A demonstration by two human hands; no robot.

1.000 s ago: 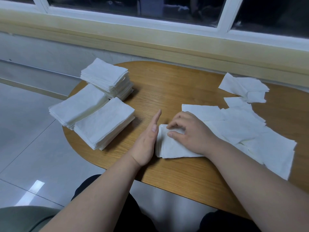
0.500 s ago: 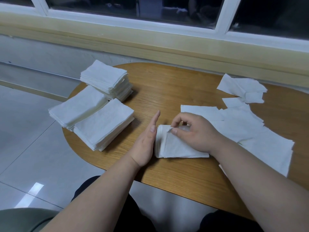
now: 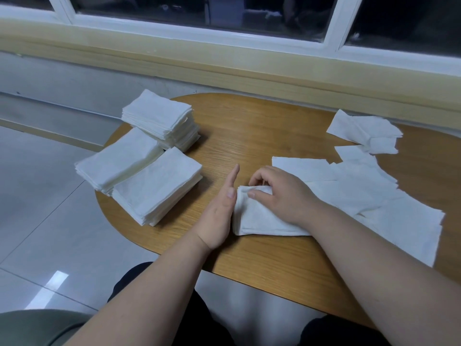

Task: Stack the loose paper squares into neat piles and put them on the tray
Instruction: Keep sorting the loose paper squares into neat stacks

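Matt paper squares (image 3: 361, 196) on a grained wooden table (image 3: 262, 126)
You see soft, faintly crinkled sheets, a satin tabletop, glossy floor tiles (image 3: 37, 221).

three piles (image 3: 149, 166) left on table (image 3: 249, 126), loose squares (image 3: 374, 191) right

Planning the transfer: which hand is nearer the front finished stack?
Left. The left hand stands edge-on just right of the front finished stack; the right hand, farther right, pinches the small pile.

Bare forearms (image 3: 159, 278); black trousers (image 3: 199, 320); fingers (image 3: 259, 194) with short, plain nails.
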